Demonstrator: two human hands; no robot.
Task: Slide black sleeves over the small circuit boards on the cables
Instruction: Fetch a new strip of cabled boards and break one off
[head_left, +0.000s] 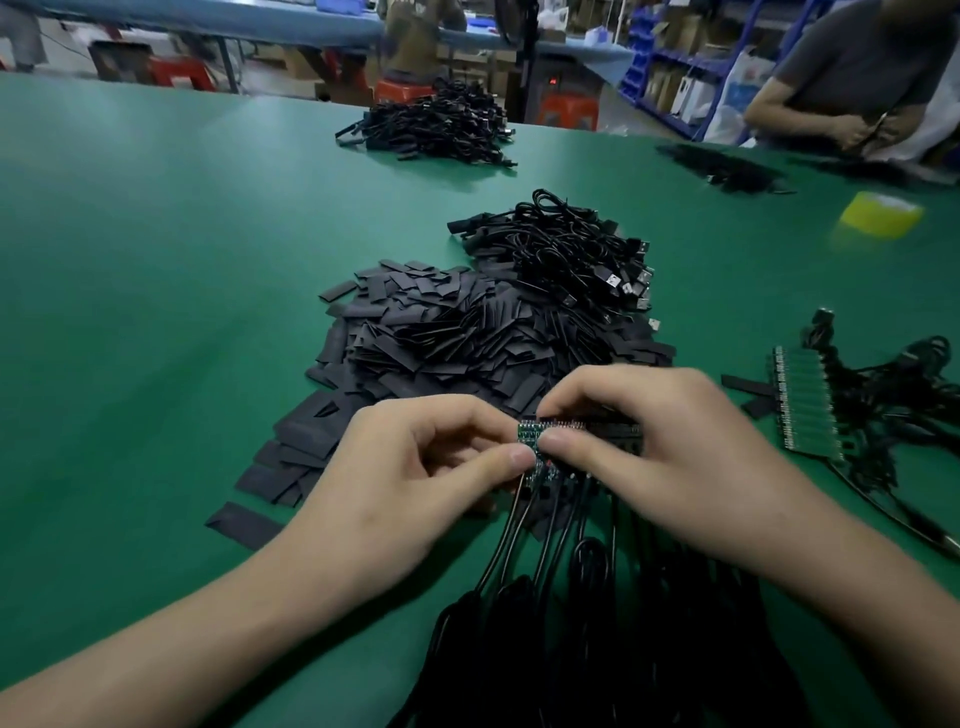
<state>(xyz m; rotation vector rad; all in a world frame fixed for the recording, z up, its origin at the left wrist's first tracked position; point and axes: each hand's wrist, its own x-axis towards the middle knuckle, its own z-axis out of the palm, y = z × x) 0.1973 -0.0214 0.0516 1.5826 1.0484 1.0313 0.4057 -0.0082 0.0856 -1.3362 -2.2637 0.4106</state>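
Matt black sleeves (441, 332) on smooth green table (156, 260).

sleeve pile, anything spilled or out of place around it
Mildly. The sleeve pile sprawls: loose sleeves lie scattered on the mat at its near left, and two more sit apart by the board strip on the right. Nothing looks damaged. The left hand and right hand pinch boards normally.

- No legible text, label, brand or number anywhere;
- blue print on white bag (740, 98) at far right: too blurred to read;
- red glow on dark device (554, 81) in background: no digits made out;
- markings on small circuit boards (529, 432): too small to tell
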